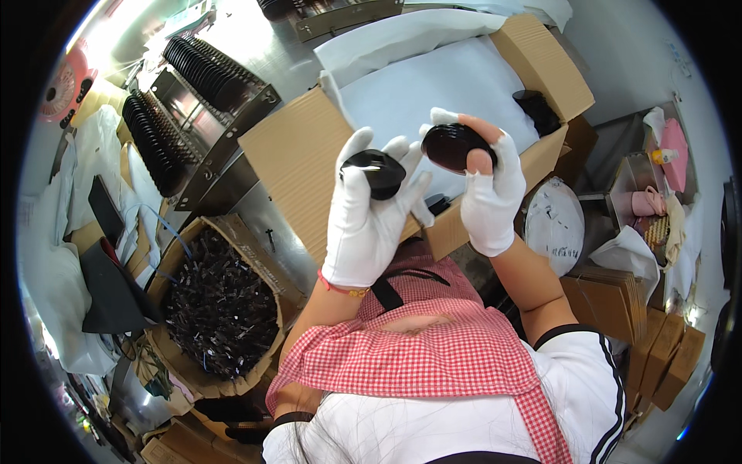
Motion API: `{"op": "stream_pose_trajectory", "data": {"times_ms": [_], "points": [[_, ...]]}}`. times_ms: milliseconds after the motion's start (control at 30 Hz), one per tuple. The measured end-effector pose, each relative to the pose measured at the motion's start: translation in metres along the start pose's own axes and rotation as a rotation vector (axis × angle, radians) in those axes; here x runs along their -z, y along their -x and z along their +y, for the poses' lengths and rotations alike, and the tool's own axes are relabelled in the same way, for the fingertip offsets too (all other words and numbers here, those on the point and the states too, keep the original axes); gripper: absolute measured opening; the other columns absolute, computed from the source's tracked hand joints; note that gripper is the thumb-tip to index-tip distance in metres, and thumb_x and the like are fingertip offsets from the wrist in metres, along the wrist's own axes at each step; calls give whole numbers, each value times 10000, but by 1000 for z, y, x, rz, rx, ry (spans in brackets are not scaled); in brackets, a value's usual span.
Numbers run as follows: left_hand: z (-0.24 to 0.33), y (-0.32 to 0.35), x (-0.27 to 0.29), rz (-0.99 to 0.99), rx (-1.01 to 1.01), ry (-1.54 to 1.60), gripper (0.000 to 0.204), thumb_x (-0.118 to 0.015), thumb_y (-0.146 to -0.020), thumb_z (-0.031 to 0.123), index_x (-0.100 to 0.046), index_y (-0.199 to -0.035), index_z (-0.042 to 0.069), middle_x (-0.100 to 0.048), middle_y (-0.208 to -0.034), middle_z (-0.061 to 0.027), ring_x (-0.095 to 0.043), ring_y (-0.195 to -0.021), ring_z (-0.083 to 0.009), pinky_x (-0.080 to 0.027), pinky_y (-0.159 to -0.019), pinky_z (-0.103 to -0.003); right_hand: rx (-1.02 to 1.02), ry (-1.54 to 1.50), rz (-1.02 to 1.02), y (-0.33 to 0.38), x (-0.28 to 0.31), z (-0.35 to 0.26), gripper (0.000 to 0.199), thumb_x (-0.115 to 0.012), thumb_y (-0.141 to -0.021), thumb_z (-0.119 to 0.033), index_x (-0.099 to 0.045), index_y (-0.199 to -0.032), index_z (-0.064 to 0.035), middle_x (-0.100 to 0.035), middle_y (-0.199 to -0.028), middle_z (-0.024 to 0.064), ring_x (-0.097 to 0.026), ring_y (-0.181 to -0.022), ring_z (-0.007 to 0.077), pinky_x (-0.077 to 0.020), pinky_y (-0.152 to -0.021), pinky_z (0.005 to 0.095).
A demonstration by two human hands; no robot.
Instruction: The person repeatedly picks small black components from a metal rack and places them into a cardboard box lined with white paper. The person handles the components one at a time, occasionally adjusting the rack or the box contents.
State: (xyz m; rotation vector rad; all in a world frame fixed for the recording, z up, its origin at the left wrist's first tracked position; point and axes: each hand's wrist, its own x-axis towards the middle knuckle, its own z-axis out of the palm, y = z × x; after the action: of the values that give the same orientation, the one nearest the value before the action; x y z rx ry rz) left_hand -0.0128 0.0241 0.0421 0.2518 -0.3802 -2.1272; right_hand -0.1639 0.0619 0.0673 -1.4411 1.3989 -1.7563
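Observation:
Both my hands wear white gloves and are raised in front of an opened cardboard box (297,155) lined with white sheet (425,77). My left hand (363,224) is palm up, its fingers curled around a glossy black curved piece (380,175) that looks like a dark lens. In my right hand (493,193) a dark oval lens (452,148) with a reddish tint is pinched by its edge between bare thumb and bare fingertip. The two pieces are close together but apart. Inside the box's right corner sits a black item (536,112); another dark piece (437,203) shows between my wrists.
Metal racks (224,127) with rows of dark discs stand on the steel table to the left. Below them is a carton (263,352) full of small dark parts. A pink fan (66,85) is far left. At right are a round white-covered stool (555,220) and stacked cardboard (607,301).

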Motion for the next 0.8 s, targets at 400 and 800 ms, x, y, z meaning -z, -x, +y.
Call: {"op": "stream_pose_trajectory", "data": {"times_ms": [400,800], "points": [[-108,-66,-27,125,20,-394,718,-732,-896,426,-400,-1432,80,-497,-1326,-42,-528,-1187,-159,-482,-992,-310,336,622,-529,-42,111,34,615,-824,-707,-179,-584,-1269,-111,-622,-1291,110,-578,-1231,312,-385,-1072,508],[-129,-62,-54,180,98,-628,797,-892,-707,252,-462,-1334,10,-559,-1174,-39,-538,-1084,-135,-476,-947,-300,483,366,-804,-81,150,52,661,-896,-605,-206,-597,-1187,-109,-633,-1222,109,-626,-1082,319,-509,-915,409]]}}
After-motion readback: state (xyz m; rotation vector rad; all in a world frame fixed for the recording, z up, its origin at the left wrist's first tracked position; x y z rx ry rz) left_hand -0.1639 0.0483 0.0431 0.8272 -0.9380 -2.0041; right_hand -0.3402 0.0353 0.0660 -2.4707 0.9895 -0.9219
